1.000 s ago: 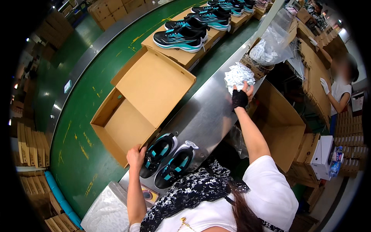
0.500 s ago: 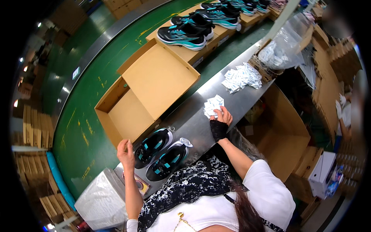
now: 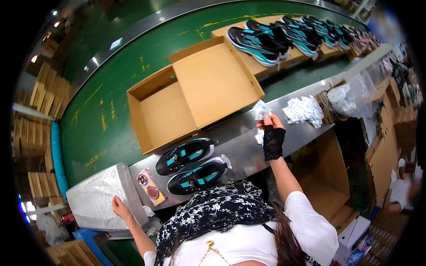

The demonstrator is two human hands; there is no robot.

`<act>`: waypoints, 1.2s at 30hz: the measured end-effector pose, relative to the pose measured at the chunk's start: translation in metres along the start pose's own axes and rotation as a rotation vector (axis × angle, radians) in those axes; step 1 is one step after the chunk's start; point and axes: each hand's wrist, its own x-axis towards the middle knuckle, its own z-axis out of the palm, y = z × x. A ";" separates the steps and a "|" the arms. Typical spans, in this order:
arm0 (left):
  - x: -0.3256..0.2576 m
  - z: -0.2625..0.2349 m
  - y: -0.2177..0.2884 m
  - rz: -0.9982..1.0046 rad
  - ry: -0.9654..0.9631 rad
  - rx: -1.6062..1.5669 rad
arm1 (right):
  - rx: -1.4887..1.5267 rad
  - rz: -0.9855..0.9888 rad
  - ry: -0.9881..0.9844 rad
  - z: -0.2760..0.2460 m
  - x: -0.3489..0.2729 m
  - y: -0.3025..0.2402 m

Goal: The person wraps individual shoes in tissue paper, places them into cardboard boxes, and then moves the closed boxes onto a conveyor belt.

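Note:
In the bare fingers of my right hand (image 3: 273,126), which wears a black lace fingerless glove, are small white sachets (image 3: 262,109). A few more sachets (image 3: 259,138) lie on the metal bench below it. My left hand (image 3: 120,207) is closed, fingertips together, over the right part of a stack of white wrapping paper (image 3: 97,195); nothing shows in it. Between my hands a pair of black and teal sneakers (image 3: 195,176) rests on the bench, toes to the left. Beyond them stands an open brown shoebox (image 3: 162,115), its inside bare.
A phone in a pink case (image 3: 151,187) lies between the paper and the sneakers. A sachet heap (image 3: 304,111) is at the right, beside a carton with a plastic bag (image 3: 350,97). Several sneakers (image 3: 257,44) stand on boxes on the green belt (image 3: 111,93). Another person (image 3: 401,186) is far right.
My right hand has lifted sachets off the bench pile. My left hand has moved from beside the shoebox down to the paper stack. The view has turned, shifting the scene.

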 end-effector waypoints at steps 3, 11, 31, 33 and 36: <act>0.021 -0.021 -0.062 0.013 0.017 0.188 | -0.015 -0.128 -0.309 0.058 0.004 -0.012; 0.023 -0.046 -0.041 -0.311 -0.158 0.703 | -0.349 0.142 -0.642 0.098 -0.019 -0.013; 0.065 -0.064 0.238 0.288 0.067 -0.456 | -0.739 -0.770 -0.902 0.135 -0.043 -0.039; 0.047 -0.026 0.279 0.326 -0.140 -0.564 | -0.505 -0.404 -1.271 0.180 -0.063 -0.047; 0.029 0.046 0.333 0.389 -0.406 -0.803 | 0.106 0.033 -1.217 0.227 -0.094 -0.075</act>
